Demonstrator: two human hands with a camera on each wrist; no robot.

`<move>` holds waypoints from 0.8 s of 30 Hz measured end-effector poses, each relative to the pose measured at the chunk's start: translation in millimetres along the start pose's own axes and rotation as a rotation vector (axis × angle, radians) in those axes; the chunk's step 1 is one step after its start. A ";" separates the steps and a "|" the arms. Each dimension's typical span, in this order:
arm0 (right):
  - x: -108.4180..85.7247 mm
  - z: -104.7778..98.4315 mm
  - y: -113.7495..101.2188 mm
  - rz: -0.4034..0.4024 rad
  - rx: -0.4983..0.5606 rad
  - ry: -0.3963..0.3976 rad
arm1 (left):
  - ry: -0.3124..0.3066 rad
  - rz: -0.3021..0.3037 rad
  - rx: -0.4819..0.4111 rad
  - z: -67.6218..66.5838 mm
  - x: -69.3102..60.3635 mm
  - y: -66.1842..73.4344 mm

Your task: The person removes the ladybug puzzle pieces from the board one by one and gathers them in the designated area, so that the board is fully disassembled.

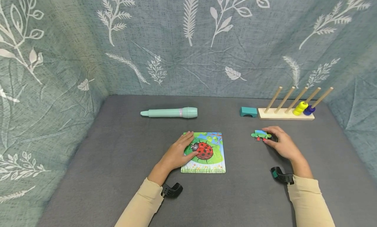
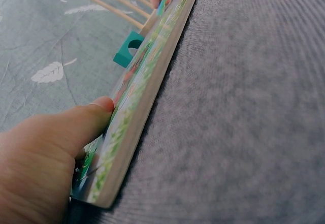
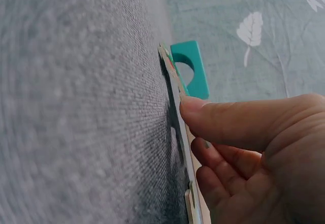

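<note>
A square ladybug jigsaw puzzle (image 1: 216, 158) with a wooden edge lies in the middle of the table in the head view. My left hand (image 1: 178, 152) rests on its left side, fingers stretched toward the top-left corner and thumb touching the ladybug picture. To the right, my right hand (image 1: 281, 143) pinches a jigsaw puzzle piece (image 1: 259, 134), coloured green, blue and red. In the right wrist view, the thumb (image 3: 195, 109) lies on the thin piece (image 3: 175, 74), which is slightly tilted close to the tabletop. Whether it is one piece or two joined, I cannot tell.
Behind the puzzle lies a mint-green pen-shaped toy (image 1: 168, 113). A teal arched block (image 1: 248, 111) sits at the back right, beside a wooden peg stand (image 1: 285, 115) with yellow beads (image 1: 300, 108) and dark blue beads (image 1: 309, 110). A leaf-patterned curtain (image 1: 176, 56) borders the table.
</note>
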State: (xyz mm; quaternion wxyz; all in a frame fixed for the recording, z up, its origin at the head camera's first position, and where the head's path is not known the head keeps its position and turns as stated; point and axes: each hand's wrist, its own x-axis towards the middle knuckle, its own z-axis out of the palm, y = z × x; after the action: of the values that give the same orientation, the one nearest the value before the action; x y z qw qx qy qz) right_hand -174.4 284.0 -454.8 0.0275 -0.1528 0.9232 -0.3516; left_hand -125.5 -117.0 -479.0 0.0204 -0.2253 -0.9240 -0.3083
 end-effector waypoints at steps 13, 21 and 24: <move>-2.9 0.8 4.2 -0.001 -0.092 0.021 | 0.014 0.019 -0.002 0.3 0.2 -0.6; -2.8 1.8 5.4 -0.016 -0.097 0.028 | 0.012 0.017 -0.006 0.1 0.1 -0.8; -3.2 1.3 5.0 -0.010 -0.091 0.023 | 0.011 0.017 -0.003 0.5 0.4 -0.9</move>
State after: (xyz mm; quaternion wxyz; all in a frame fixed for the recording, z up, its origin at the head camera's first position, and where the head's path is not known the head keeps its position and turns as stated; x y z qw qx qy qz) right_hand -172.4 287.6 -459.2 0.0081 -0.1543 0.9378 -0.3109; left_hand -126.3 -117.2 -479.8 0.0276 -0.2317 -0.9214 -0.3107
